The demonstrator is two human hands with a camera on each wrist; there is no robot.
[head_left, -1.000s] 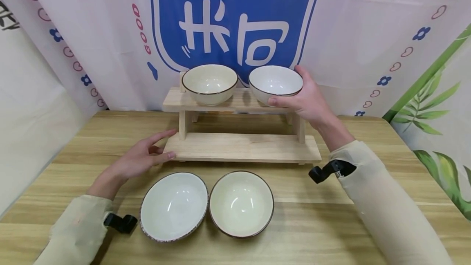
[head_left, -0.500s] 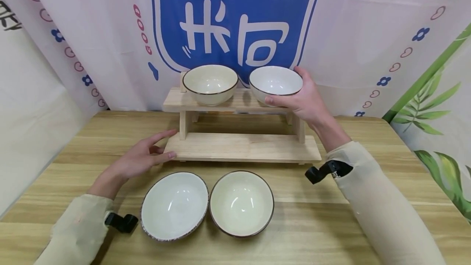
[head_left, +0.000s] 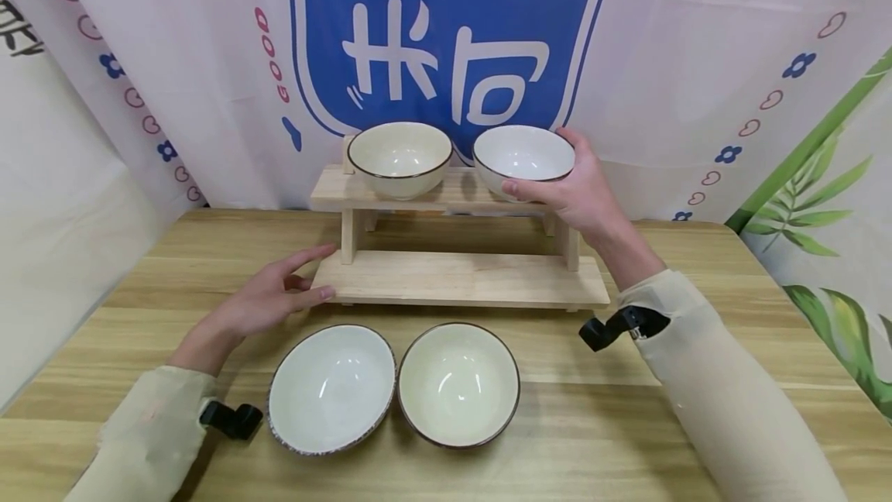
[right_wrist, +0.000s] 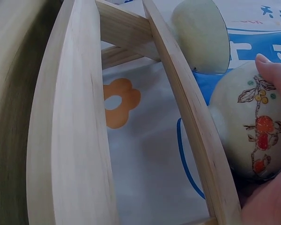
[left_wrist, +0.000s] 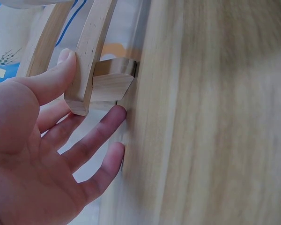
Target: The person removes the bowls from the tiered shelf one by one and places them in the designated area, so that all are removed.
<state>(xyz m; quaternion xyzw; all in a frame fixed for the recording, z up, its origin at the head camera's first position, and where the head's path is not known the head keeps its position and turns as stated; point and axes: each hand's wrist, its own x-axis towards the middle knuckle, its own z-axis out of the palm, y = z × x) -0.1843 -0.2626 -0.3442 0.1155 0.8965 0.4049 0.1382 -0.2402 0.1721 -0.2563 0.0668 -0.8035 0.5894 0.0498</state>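
A two-tier wooden stand (head_left: 460, 277) bears two bowls on its upper shelf. My right hand (head_left: 592, 192) grips the white-inside bowl (head_left: 523, 153) at the right, thumb at the front and fingers round its far side. Fruit and leaves decorate this bowl's outside in the right wrist view. Beside it sits a cream bowl (head_left: 400, 157) with a brown rim. My left hand (head_left: 268, 297) rests at the left end of the lower shelf, its thumb at the front corner and index finger farther back. In the left wrist view, the other fingers (left_wrist: 96, 140) spread loosely beneath.
On the wooden table (head_left: 606, 424), in front of the stand, a white bowl (head_left: 331, 390) and another cream bowl (head_left: 458, 386) sit side by side. A printed curtain (head_left: 655, 45) hangs close behind the stand.
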